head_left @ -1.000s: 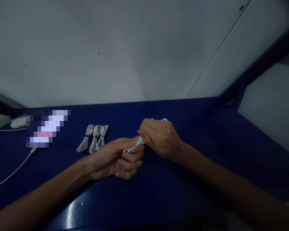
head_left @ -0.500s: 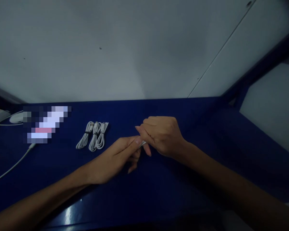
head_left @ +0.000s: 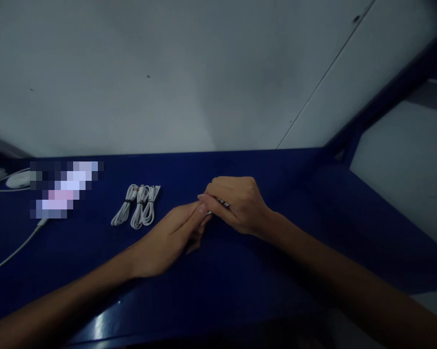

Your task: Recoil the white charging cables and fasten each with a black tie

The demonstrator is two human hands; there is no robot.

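Observation:
My left hand (head_left: 175, 232) and my right hand (head_left: 240, 203) meet over the blue table (head_left: 211, 286). Between their fingers is a white cable (head_left: 210, 213), mostly hidden; only small bits of it show. The left thumb and fingers pinch it from the left, while the right fingers are curled over it. To the left of my hands lie three bundled white cables: a left one (head_left: 122, 213), a middle one (head_left: 136, 217) and a right one (head_left: 149, 212), each with a black tie around it.
A phone-like object (head_left: 68, 189), pixelated, lies at the left with a white cord (head_left: 18, 253) running from its lower end. Beside it is a white rounded object (head_left: 18, 181). A pale wall (head_left: 167, 97) rises behind the table, and a blue frame stands at the right.
My right fingers have closed in over the cable, and a dark-and-white piece now shows between them. The whole view has shifted slightly, moving things to the left.

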